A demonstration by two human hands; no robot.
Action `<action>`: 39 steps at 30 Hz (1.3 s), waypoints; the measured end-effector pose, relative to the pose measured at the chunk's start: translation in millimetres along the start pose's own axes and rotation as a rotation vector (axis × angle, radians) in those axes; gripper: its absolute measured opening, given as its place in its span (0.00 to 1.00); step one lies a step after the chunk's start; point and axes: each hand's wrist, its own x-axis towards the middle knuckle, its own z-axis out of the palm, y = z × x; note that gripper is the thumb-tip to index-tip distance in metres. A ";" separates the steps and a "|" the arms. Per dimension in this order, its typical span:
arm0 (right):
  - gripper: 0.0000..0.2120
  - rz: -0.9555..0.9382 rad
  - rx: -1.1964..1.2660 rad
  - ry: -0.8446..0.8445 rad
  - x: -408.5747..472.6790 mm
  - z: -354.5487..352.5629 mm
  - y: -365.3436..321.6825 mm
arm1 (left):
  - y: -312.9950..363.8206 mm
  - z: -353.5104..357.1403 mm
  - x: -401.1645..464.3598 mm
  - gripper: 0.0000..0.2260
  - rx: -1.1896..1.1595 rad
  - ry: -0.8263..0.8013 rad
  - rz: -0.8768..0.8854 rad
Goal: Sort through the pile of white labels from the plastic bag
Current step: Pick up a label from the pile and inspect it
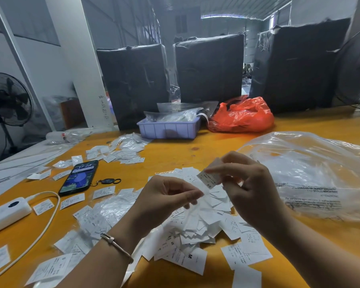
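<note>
While the right hand (245,183) pinches a small stack of labels (209,178) above the pile (197,221) on the table (166,150), the left hand (166,196) pinches another; read each size mark before adding it.

A warehouse: black-wrapped bales (209,67) (three in a row), standing fan (7,98), metal roof.
</note>
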 end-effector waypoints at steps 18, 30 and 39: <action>0.03 0.286 0.275 -0.065 -0.1 1.6 4.2 | 3.9 -2.4 -0.7 0.09 0.042 0.153 0.147; 0.26 -0.074 0.095 0.189 -1.9 -2.0 -12.7 | 6.8 0.8 -3.0 0.08 0.093 0.169 0.240; 0.23 -0.058 0.076 0.119 -2.6 -1.3 -7.1 | 6.6 0.8 -3.1 0.10 0.093 0.156 0.258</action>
